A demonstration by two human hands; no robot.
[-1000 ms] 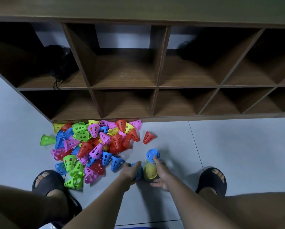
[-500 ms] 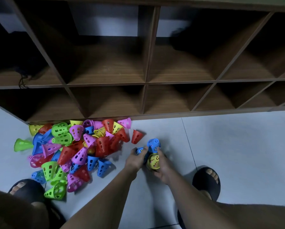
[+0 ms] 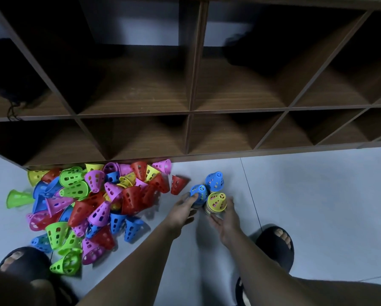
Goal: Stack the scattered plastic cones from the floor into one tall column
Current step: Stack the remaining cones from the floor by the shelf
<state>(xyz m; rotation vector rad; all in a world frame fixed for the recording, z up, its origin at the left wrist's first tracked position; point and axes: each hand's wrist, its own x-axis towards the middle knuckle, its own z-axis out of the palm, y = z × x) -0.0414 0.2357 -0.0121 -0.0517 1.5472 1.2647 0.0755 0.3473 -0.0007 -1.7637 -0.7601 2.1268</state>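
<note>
Dozens of loose cones (image 3: 92,202) are heaped at all angles on the floor (image 3: 317,195) at the left, against the base of the shelf unit (image 3: 191,85). One red cone (image 3: 178,184) is seen apart, just right of the heap. A blue cone (image 3: 199,192), narrow end up, is gripped by the left hand (image 3: 183,209), fingers curled round it. Just beside it, a yellow-topped stack (image 3: 216,203) is held upright in the right hand (image 3: 226,219), fingers wrapped round its base; a second blue cone (image 3: 215,181) stands just behind, tip up.

Wooden cubby shelf (image 3: 189,111) stands on tiled floor (image 3: 317,195).
</note>
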